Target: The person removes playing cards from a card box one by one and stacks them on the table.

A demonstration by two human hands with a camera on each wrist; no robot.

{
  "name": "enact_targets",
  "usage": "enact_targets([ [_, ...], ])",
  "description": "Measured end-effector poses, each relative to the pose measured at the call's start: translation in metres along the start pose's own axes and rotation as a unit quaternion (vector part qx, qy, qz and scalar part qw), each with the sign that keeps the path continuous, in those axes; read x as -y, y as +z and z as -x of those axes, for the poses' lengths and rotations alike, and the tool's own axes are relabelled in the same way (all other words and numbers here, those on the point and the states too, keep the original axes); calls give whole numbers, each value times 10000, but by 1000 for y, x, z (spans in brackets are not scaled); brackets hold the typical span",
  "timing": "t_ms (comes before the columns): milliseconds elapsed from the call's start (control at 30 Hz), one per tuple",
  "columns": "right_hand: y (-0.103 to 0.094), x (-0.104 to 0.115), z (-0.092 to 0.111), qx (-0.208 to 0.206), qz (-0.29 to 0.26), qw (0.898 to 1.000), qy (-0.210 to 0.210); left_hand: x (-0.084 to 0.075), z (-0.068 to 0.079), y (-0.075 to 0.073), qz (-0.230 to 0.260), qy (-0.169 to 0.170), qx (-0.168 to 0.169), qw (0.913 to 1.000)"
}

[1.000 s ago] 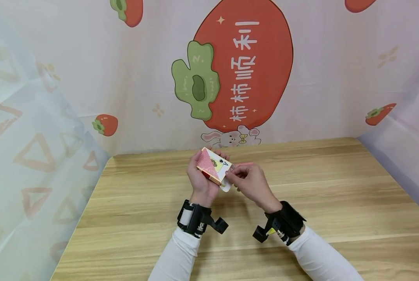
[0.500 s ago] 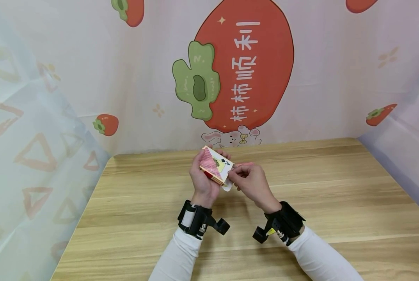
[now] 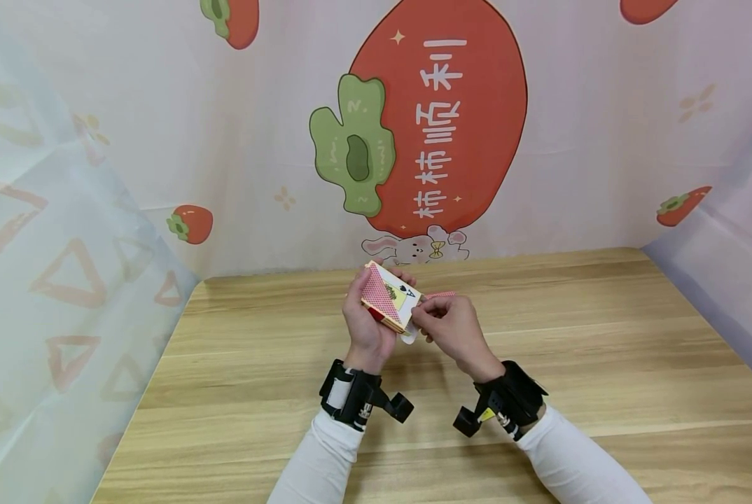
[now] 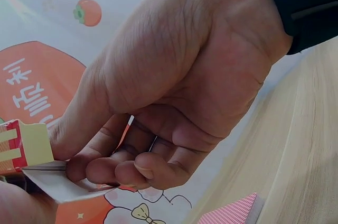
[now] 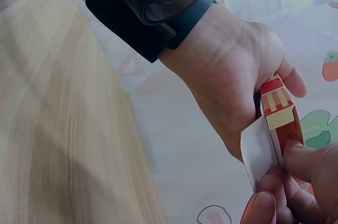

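My left hand [image 3: 368,337] holds a playing-card box [image 3: 387,297] above the table, its thumb along one side and its fingers behind. Red pattern and an ace of spades show on the box's upper face. At the near end a white flap [image 5: 259,150] stands out, beside a small pale yellow tab [image 5: 281,118]. My right hand [image 3: 456,329] pinches at this end with curled fingers on the flap, its thumb at the box's end. Whether cards are inside cannot be seen. Behind the right hand lies a pink-patterned stack of cards [image 4: 232,211], partly hidden in the head view.
The wooden table [image 3: 237,392] reaches back to a hanging cloth [image 3: 578,154] printed with persimmons and a rabbit. Black wrist straps with camera mounts [image 3: 401,406] jut inward from both wrists, fairly near each other.
My left hand and the card box have shifted slightly to the right, toward the right hand. The right hand has barely moved and stays at the box's end.
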State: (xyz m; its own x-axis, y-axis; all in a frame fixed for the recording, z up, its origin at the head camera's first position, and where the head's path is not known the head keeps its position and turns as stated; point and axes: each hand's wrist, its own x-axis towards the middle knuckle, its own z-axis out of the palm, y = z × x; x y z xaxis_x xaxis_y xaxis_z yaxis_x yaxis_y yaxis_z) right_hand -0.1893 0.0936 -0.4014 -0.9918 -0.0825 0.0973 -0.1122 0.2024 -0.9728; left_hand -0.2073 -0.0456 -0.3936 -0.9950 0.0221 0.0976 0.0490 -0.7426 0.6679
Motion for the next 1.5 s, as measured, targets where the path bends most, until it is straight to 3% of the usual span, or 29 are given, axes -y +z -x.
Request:
enact_targets([
  [567, -2, 3, -2, 138, -530, 9977, 411, -2, -4, -3, 471, -219, -156, 9985],
  [1133, -5, 5, -2, 686, -692, 9927, 706, -2, -5, -9, 1286, -627, -671, 9874],
  [1500, -8, 7, -2, 832, -662, 9916, 732, -1, -6, -13, 1350, -658, -1027, 9833],
])
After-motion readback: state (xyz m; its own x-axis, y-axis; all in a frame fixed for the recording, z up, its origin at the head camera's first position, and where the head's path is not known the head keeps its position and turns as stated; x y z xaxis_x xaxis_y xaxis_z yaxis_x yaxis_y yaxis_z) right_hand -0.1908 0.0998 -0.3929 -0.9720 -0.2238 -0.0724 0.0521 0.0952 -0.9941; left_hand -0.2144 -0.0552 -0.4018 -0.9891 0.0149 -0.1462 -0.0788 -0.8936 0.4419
